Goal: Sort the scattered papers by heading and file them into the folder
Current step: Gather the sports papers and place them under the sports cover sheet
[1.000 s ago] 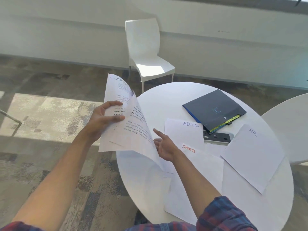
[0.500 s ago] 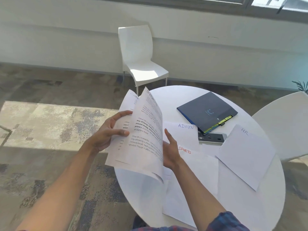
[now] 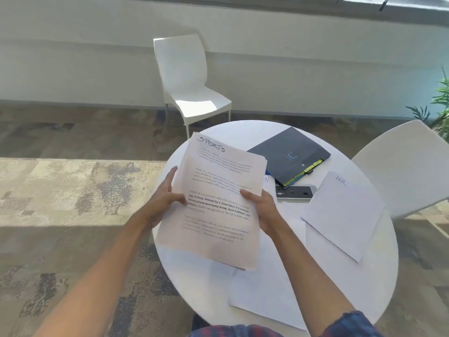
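Above the round table point(image 3: 364, 300), SPORTS papers point(image 3: 218, 203) between both hands, left grip point(image 3: 162, 203) and right grip point(image 3: 263, 210) pinching side edges

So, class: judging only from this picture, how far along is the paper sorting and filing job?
Partly done. Done: an HR sheet lies apart on the table, and more paper lies near the person. In hand: the left hand and right hand grip a stack headed SPORTS above the table. Left: the dark folder lies closed, so no filing appears to have begun.
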`<action>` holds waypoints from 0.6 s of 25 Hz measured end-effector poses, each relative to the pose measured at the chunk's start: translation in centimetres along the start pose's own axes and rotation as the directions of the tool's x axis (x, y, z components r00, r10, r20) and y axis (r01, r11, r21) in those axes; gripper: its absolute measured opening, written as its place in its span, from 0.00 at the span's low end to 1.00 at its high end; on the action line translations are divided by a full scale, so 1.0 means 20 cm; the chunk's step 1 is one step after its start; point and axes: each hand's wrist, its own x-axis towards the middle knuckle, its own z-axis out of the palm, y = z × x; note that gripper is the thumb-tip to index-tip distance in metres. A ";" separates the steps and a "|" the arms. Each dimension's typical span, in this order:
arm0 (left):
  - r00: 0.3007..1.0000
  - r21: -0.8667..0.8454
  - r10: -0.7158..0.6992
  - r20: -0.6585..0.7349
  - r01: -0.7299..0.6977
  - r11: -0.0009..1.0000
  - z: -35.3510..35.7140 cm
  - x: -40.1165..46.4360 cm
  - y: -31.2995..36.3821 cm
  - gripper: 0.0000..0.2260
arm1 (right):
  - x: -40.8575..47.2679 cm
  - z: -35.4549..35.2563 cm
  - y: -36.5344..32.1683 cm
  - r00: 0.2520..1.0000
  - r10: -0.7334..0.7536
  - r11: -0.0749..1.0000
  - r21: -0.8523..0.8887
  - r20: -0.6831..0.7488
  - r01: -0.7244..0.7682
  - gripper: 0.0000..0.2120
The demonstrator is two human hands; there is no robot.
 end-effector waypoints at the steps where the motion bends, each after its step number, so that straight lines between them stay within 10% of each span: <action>1: 1.000 -0.016 -0.003 0.010 0.003 1.000 0.05 0.01 -0.01 0.40 | 0.00 -0.03 -0.01 0.999 -0.027 0.999 -0.020 -0.038 0.026 0.16; 15: 1.000 -0.058 -0.015 0.027 0.016 0.998 0.69 0.18 -0.09 0.12 | -0.22 -0.51 -0.30 0.984 -0.160 0.974 -0.176 -0.083 0.144 0.13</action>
